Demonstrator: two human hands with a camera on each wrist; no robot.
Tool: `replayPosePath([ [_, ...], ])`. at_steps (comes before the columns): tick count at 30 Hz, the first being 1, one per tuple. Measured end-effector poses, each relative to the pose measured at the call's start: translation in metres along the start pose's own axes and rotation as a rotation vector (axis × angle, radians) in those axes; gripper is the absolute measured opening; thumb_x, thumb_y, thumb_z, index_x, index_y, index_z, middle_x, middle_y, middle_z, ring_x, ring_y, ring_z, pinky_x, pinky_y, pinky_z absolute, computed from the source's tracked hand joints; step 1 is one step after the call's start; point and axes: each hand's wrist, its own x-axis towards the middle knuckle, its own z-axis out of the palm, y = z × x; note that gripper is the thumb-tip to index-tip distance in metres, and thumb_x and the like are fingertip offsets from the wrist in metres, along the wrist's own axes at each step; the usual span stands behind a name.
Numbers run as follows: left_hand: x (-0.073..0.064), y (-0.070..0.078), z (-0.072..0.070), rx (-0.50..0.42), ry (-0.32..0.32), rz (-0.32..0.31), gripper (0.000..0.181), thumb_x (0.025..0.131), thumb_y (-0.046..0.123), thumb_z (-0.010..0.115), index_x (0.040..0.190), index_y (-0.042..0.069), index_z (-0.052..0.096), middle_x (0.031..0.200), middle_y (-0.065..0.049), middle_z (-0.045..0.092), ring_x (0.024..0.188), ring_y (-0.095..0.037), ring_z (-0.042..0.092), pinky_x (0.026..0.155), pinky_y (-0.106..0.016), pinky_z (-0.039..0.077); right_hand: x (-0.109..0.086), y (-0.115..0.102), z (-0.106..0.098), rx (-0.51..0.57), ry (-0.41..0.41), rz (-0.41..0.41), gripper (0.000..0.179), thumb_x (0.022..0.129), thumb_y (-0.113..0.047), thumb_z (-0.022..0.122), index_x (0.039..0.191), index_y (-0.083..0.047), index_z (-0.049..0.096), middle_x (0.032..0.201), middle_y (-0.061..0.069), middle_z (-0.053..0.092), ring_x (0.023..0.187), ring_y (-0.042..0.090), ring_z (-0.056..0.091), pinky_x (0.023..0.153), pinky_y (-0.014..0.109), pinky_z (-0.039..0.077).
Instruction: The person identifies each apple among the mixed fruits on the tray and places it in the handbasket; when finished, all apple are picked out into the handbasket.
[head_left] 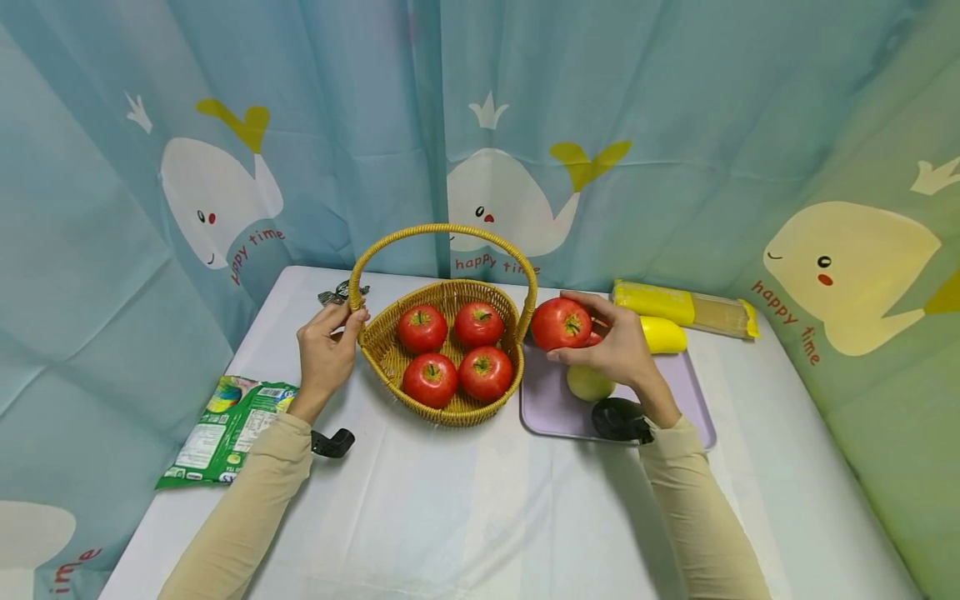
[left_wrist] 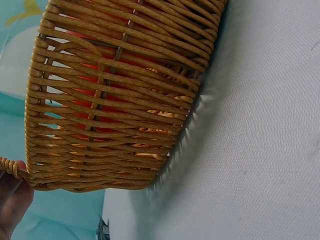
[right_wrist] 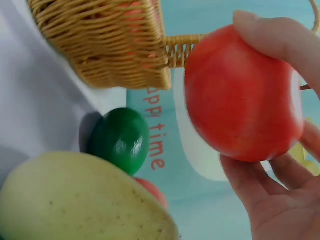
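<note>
My left hand pinches the left foot of the handle of a yellow-brown wicker basket. Several red apples sit inside the basket, stems up. My right hand grips another red apple between thumb and fingers, raised just right of the basket, over the left part of a lilac tray. In the right wrist view this apple hangs above a speckled pale-green fruit and a smooth dark-green oval one. The left wrist view shows the basket's woven side close up.
On the tray, a yellow fruit lies behind my right hand. A yellow-ended clear packet lies at the back right. A green snack bag lies by my left forearm, and a small dark wrapped item behind my left hand. Curtains surround the table.
</note>
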Motion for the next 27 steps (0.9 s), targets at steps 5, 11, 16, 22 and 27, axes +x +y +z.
replayPosePath([
  [5,0.000,0.001,0.000,0.002,0.000,0.000,0.019,0.096,-0.011,0.070,0.113,-0.016,0.075,0.092,-0.030,0.073,0.089,0.008,0.066,0.073,-0.003,0.055,-0.001,-0.003,-0.002,0.072,0.033,0.012,0.085,0.064,0.002,0.100,0.142,-0.009,0.068,0.141,0.013,0.065,0.115,0.011,0.066,0.095,0.017,0.060],
  [11,0.000,0.001,-0.001,-0.011,-0.001,-0.005,0.019,0.095,-0.012,0.069,0.113,-0.018,0.074,0.092,-0.033,0.072,0.089,0.008,0.067,0.075,-0.003,0.056,-0.002,-0.009,-0.002,0.096,0.034,0.037,0.084,0.066,0.000,0.100,0.143,-0.013,0.068,0.142,0.009,0.066,0.112,0.015,0.068,0.090,0.020,0.062],
  [16,0.000,0.000,-0.001,-0.005,0.003,0.005,0.018,0.095,-0.013,0.070,0.112,-0.018,0.074,0.090,-0.032,0.072,0.089,0.007,0.066,0.074,-0.004,0.056,-0.003,-0.012,-0.004,0.164,0.036,0.046,0.081,0.068,0.002,0.098,0.142,-0.010,0.069,0.137,0.002,0.070,0.109,0.018,0.070,0.089,0.023,0.064],
  [22,0.000,0.001,-0.001,0.001,0.000,-0.002,0.018,0.095,-0.012,0.071,0.112,-0.017,0.075,0.090,-0.030,0.072,0.088,0.008,0.066,0.074,-0.004,0.056,-0.005,-0.012,-0.006,0.276,0.018,0.018,0.080,0.067,0.013,0.093,0.141,0.000,0.066,0.129,-0.004,0.075,0.108,0.016,0.074,0.091,0.025,0.064],
  [27,0.000,0.001,-0.001,0.014,0.005,-0.002,0.019,0.095,-0.011,0.071,0.113,-0.016,0.075,0.091,-0.029,0.073,0.088,0.006,0.067,0.074,-0.003,0.055,-0.006,-0.014,-0.007,0.346,0.009,0.017,0.077,0.066,0.017,0.091,0.138,0.001,0.068,0.122,-0.004,0.078,0.104,0.015,0.076,0.090,0.027,0.065],
])
